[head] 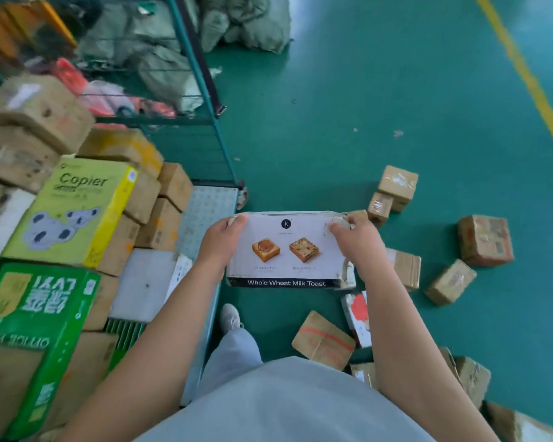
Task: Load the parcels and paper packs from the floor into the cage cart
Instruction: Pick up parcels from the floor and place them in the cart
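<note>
On my far left I see the teal wire cage cart, stacked with brown cardboard boxes, a yellow-green copier paper pack and a green office paper pack. My left hand grips the left end of a white flat toast carton, my right hand curls over its far right corner. Small brown taped parcels lie scattered on the green floor to the right.
</note>
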Tool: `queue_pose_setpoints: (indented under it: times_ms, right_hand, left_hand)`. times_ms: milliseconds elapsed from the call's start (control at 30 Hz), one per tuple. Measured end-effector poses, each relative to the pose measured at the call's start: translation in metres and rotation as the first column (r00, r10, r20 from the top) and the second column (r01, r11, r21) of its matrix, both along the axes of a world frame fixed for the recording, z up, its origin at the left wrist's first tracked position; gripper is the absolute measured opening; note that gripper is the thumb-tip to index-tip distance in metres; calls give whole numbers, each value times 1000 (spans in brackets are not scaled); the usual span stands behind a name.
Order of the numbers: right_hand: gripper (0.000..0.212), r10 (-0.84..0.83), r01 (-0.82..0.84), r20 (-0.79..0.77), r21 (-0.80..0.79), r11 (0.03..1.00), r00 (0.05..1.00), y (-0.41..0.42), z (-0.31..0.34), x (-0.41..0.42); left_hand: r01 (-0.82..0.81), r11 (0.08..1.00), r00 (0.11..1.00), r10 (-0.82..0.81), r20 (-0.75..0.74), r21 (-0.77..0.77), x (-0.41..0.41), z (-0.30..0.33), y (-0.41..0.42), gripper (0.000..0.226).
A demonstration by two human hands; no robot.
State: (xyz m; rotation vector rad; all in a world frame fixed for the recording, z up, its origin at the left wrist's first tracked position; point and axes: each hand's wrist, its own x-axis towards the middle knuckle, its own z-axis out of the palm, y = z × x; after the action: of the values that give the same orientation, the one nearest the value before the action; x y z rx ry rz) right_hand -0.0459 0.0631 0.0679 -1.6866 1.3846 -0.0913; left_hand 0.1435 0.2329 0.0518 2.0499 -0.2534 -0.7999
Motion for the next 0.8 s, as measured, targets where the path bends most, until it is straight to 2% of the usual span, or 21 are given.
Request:
queue_pose_setpoints:
  times_ms: [267, 333, 433, 533, 633, 800]
  right_hand:
    - [49, 278, -278, -11, -31, 960, 961, 49, 10, 141]
    - [50, 332, -333, -20, -24, 943, 943, 63, 13, 177]
    - [52, 427, -428, -34, -17, 904, 903, 87, 14, 243]
    - [56, 506, -507, -50, -20, 862, 861, 108, 17, 308]
    - [67, 571, -572, -54, -7, 820, 819, 136, 18, 375]
    - [68, 653, -654, -62, 20, 757, 754, 168, 17, 462]
  left_hand:
    - [-273, 962, 961, 271, -52, -29, 92, -2, 94, 28]
    - [-346, 938, 936, 344, -72, -6, 117, -1, 115, 32]
    - [-446, 895, 890, 444, -107, 6, 166, -3, 152, 54]
    - [-531, 847, 843, 528, -106, -2, 212, -5, 183, 63]
    - [-587, 809, 806, 587, -75, 27, 261, -4, 211, 57]
    - [-679, 733, 731, 680, -59, 38, 318, -2, 252, 56]
